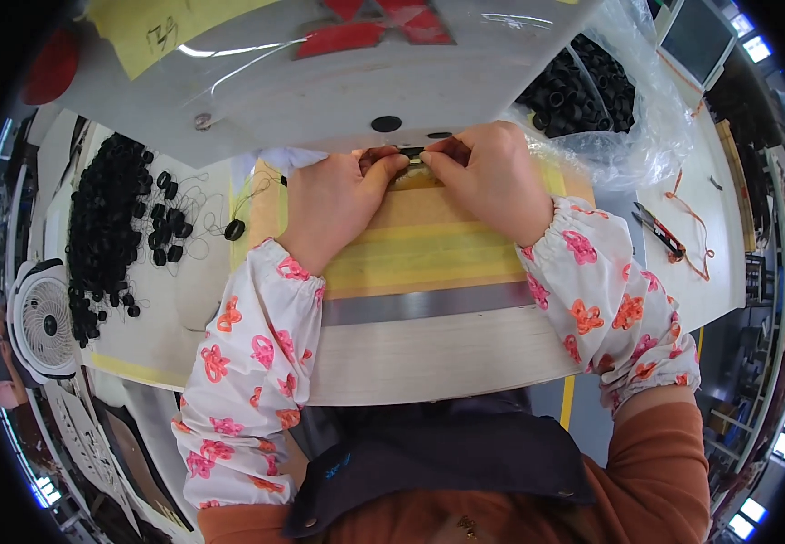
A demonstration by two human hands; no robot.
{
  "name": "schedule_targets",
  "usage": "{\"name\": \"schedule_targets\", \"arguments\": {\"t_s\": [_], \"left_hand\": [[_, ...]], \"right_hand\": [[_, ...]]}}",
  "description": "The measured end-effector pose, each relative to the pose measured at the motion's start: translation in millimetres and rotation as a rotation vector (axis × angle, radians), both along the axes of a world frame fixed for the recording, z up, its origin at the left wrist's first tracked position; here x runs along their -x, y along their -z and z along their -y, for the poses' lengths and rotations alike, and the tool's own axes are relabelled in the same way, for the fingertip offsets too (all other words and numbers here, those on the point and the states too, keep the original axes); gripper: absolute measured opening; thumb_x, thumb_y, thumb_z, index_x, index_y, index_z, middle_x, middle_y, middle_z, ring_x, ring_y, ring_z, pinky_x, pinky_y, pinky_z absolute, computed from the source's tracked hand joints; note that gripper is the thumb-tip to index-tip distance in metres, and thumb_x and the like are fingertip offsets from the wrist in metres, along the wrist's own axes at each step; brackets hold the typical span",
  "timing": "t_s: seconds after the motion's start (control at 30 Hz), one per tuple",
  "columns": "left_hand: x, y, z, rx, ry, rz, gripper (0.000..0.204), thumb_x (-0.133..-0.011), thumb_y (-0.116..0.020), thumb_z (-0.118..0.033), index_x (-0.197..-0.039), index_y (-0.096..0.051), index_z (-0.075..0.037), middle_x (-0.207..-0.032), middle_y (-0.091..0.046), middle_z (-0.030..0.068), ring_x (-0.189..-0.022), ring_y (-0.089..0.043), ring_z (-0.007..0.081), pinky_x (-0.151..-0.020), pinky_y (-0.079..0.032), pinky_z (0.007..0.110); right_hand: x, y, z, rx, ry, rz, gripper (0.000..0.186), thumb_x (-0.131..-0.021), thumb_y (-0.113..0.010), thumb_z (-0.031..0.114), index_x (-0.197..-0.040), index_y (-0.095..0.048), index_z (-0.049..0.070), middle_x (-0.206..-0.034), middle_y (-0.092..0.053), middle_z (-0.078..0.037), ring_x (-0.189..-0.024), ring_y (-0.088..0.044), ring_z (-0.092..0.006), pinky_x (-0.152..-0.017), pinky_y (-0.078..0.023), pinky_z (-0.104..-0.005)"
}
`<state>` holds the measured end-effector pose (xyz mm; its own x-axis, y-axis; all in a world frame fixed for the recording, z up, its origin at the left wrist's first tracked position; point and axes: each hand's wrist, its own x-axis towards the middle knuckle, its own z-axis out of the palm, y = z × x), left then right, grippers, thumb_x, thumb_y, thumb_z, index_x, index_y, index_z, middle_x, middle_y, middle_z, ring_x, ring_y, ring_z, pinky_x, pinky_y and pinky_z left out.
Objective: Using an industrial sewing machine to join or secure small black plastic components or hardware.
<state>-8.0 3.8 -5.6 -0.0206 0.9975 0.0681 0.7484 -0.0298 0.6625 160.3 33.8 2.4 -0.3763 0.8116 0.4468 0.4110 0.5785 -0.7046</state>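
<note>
Under the front of a grey machine head (256, 100), both my hands meet at a small dark strip or band (413, 150). The thumb and fingers of my left hand (338, 195) pinch its left end. From the other side my right hand (494, 172) grips it in the same way, close to the left fingertips. Its exact kind cannot be made out, as the fingers and the machine partly cover it. Below the hands, yellow and tan tape (420, 245) covers the work surface.
At left lies a heap of small black ring-like pieces (107, 236), some trailing thread. A clear plastic bag (628, 154) at right holds more black rings (583, 91). Thread snips (660, 234) with an orange cord lie on the table's right side. A white fan (43, 322) stands far left.
</note>
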Motion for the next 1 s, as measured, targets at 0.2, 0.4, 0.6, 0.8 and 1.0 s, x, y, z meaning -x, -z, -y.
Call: {"name": "schedule_targets", "arguments": {"t_s": [0.2,0.4,0.6,0.8,1.0], "left_hand": [[-1.1,0.4,0.6,-0.048,0.031,0.051,0.029,-0.078,-0.062,-0.029,-0.089,-0.066,-0.003,-0.068,-0.065,0.0080,-0.058,-0.059,0.0116,-0.056,-0.044,0.024],[1.3,4.9,-1.0,-0.034,0.010,0.021,0.029,-0.079,-0.053,-0.037,-0.086,-0.068,-0.013,-0.062,-0.061,0.0074,-0.057,-0.059,0.0227,-0.052,-0.044,0.031],[4.2,7.1,0.3,0.035,-0.022,0.120,0.029,-0.079,-0.053,-0.036,-0.087,-0.068,-0.012,-0.061,-0.061,0.0073,-0.056,-0.059,0.0210,-0.053,-0.044,0.029],[0.3,3.4,0.8,-0.001,-0.012,0.034,0.028,-0.079,-0.053,-0.036,-0.086,-0.068,-0.014,-0.061,-0.061,0.0060,-0.056,-0.059,0.0204,-0.053,-0.044,0.028],[0.2,8.0,-2.2,0.018,-0.027,0.044,0.030,-0.078,-0.056,-0.037,-0.088,-0.067,-0.011,-0.061,-0.061,0.0046,-0.053,-0.058,0.0177,-0.052,-0.043,0.026]], "right_hand": [[-2.1,2.6,-4.7,0.004,0.003,0.042,0.008,-0.065,-0.059,0.000,-0.066,-0.051,-0.003,-0.061,-0.056,-0.017,-0.056,-0.055,-0.0325,-0.051,-0.044,-0.0356],[-0.4,-0.9,-5.9,0.017,0.005,0.093,0.008,-0.065,-0.059,0.001,-0.066,-0.052,-0.003,-0.060,-0.056,-0.017,-0.057,-0.056,-0.0325,-0.052,-0.044,-0.0360],[3.9,0.1,-5.4,0.025,0.039,0.112,0.010,-0.066,-0.062,0.004,-0.066,-0.054,-0.001,-0.059,-0.057,-0.015,-0.057,-0.056,-0.0321,-0.052,-0.045,-0.0356],[-1.6,-2.6,-5.4,0.095,0.030,0.107,0.009,-0.066,-0.062,0.005,-0.066,-0.055,-0.001,-0.060,-0.057,-0.015,-0.056,-0.057,-0.0312,-0.051,-0.045,-0.0361],[-3.2,1.0,-7.7,0.080,0.056,0.145,0.016,-0.068,-0.065,0.012,-0.070,-0.062,-0.004,-0.059,-0.060,-0.015,-0.051,-0.058,-0.0229,-0.051,-0.046,-0.0299]]}}
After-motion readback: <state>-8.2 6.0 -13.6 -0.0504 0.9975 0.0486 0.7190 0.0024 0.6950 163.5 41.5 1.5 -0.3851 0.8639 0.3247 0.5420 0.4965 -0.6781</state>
